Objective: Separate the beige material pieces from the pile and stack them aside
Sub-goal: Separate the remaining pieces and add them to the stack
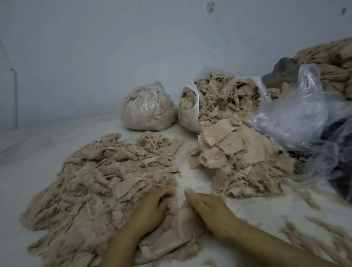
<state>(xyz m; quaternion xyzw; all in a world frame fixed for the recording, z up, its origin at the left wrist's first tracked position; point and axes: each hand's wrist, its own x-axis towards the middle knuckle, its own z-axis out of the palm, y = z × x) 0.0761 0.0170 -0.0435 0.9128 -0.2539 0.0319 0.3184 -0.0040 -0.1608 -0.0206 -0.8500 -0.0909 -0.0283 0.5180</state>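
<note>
A pale floor [36, 157] below a bare wall carries the loose beige pile [94, 182] on the left, the flatter sorted stack [240, 160] right; between them both hands, left hand [149, 209] and right hand [208, 206], clutch one beige piece [178, 228], seemingly tugging it free

Single view only, worn on the head, looking forward and down over a pale floor [36, 165] toward a bluish wall [101, 55]. Wide-angle, with straight edges bowing near the frame borders. Close in: left hand [150, 209] and right hand [208, 206] low in the middle, forearms running off the bottom edge. Beige pile [94, 182] ahead to the left, plastic bags [295, 111] farther back to the right. No second view to share with.
</note>
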